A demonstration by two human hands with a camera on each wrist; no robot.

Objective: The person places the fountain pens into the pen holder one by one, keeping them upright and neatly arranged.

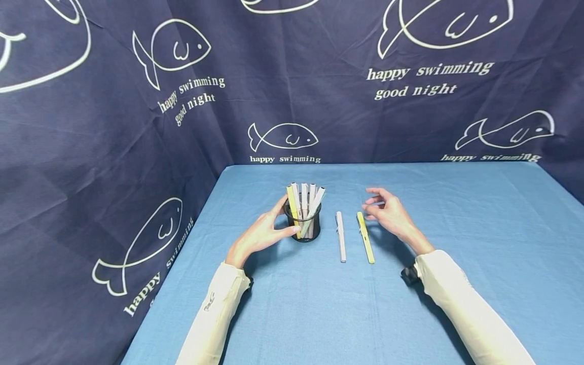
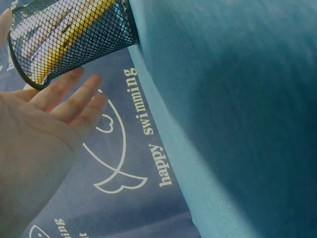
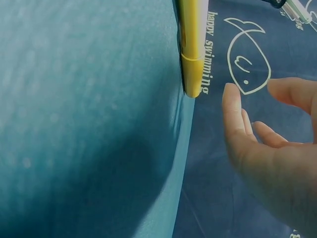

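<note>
My left hand (image 1: 266, 230) holds a black mesh pen holder (image 1: 315, 228) from its left side, thumb in front and fingers reaching behind. Several pens (image 1: 304, 195) stand in the holder, mostly white or pale, one yellow. In the left wrist view, fingers lie along the mesh holder (image 2: 94, 47). To the right of the holder, a white pen (image 1: 341, 238) and a yellow pen (image 1: 366, 241) lie side by side on the table. Close to the yellow pen's far end hovers my right hand (image 1: 388, 213), its fingers apart. The right wrist view shows a gap between hand and yellow pen (image 3: 192, 49).
A blue cloth (image 1: 301, 314) covers the table. Dark blue curtains (image 1: 292, 76) with white fish drawings and lettering hang behind it and along the left side. A dark band (image 1: 410, 275) sits at the right wrist.
</note>
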